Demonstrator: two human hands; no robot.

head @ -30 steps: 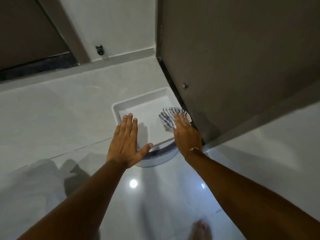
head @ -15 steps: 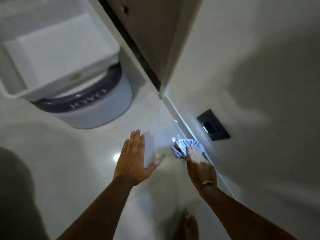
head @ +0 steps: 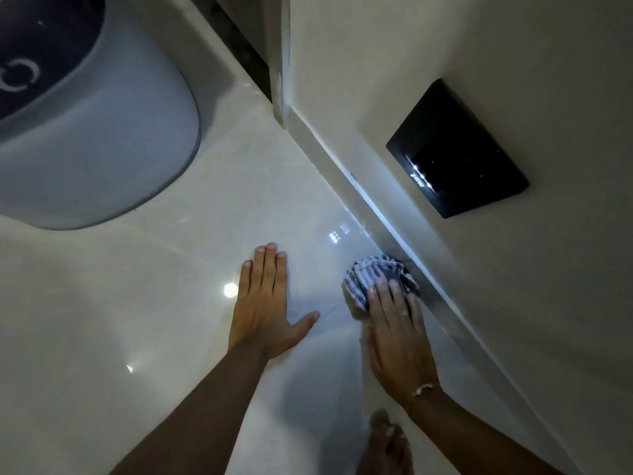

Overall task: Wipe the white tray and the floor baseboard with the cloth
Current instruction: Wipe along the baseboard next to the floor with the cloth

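Note:
My right hand (head: 397, 337) presses a bunched blue-and-white striped cloth (head: 373, 275) against the foot of the baseboard (head: 346, 162), which runs diagonally along the cream wall at the right. The fingers lie flat on the cloth. My left hand (head: 267, 303) rests flat and open on the glossy floor, a short way left of the cloth. The white tray is out of view.
A grey-white round bin (head: 102, 138) with a dark lid stands at the upper left. A black switch plate (head: 459, 149) sits on the wall above the baseboard. A dark door gap (head: 239, 32) lies at the top. My bare foot (head: 387, 443) is at the bottom edge.
The view and both hands have left the white tray and dropped to the floor. The right hand has carried the cloth to the baseboard and slid it along; the bin now looks closer.

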